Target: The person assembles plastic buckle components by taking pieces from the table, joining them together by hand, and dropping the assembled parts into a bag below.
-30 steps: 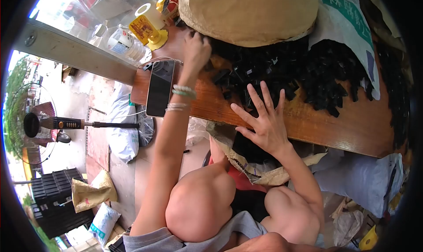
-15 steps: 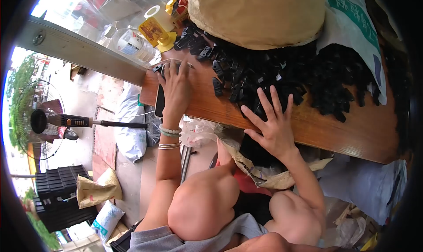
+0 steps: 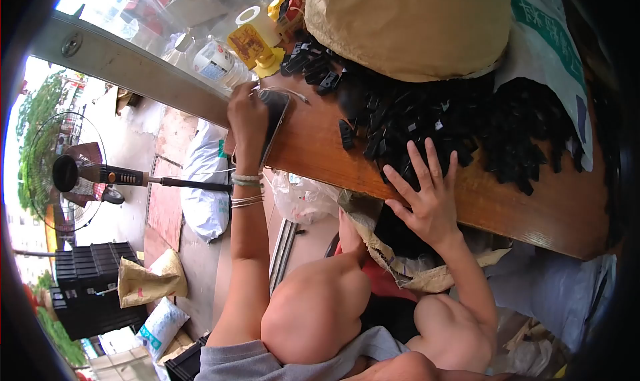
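Observation:
My left hand [image 3: 248, 118] is at the left end of the wooden table, its fingers curled together over the near side of a dark phone [image 3: 275, 114]. What the fingertips pinch is hidden; a thin white cable [image 3: 293, 92] runs close by. My right hand [image 3: 430, 204] is open, with fingers spread, above the table's front edge. Its fingertips reach the near side of a heap of small black plastic parts [image 3: 393, 124]. Below that hand, an opened sack [image 3: 427, 281] with dark contents sits at the table edge, by my knees.
A large tan sack [image 3: 407, 28] and a white-green bag [image 3: 557, 41] stand behind the heap. Plastic bottles [image 3: 217, 61] and a yellow container [image 3: 253, 46] are at the back left. A metal post [image 3: 133, 68] borders the table; a fan [image 3: 67, 173] stands left.
My left hand has moved left and its fingers have curled from lying over the phone. The phone now sits at a slant. My right hand stays spread, and the whole view has shifted slightly.

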The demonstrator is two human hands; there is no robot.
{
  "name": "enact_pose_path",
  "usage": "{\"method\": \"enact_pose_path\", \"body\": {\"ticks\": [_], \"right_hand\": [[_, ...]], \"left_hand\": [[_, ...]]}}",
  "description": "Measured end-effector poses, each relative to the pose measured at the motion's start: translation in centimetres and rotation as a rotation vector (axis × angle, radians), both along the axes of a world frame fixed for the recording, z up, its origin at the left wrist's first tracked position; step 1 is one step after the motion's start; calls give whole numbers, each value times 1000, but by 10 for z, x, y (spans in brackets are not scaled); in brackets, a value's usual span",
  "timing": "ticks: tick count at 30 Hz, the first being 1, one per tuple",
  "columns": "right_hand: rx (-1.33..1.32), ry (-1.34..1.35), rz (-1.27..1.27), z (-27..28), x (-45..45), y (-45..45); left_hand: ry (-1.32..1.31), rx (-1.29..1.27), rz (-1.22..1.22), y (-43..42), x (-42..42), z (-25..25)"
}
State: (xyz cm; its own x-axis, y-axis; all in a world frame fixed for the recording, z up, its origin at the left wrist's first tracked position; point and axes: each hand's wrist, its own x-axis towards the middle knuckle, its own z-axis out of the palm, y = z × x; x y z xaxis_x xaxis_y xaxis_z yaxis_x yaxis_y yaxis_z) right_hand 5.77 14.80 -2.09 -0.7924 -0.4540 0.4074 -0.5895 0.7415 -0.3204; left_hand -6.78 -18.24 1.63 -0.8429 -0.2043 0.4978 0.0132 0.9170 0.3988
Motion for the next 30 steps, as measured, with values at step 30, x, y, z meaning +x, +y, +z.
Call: {"method": "enact_pose_path", "body": {"ticks": [30], "right_hand": [[-107,174,-798,11,-30,161]], "left_hand": [[-160,198,-799,160,54,11]]}}
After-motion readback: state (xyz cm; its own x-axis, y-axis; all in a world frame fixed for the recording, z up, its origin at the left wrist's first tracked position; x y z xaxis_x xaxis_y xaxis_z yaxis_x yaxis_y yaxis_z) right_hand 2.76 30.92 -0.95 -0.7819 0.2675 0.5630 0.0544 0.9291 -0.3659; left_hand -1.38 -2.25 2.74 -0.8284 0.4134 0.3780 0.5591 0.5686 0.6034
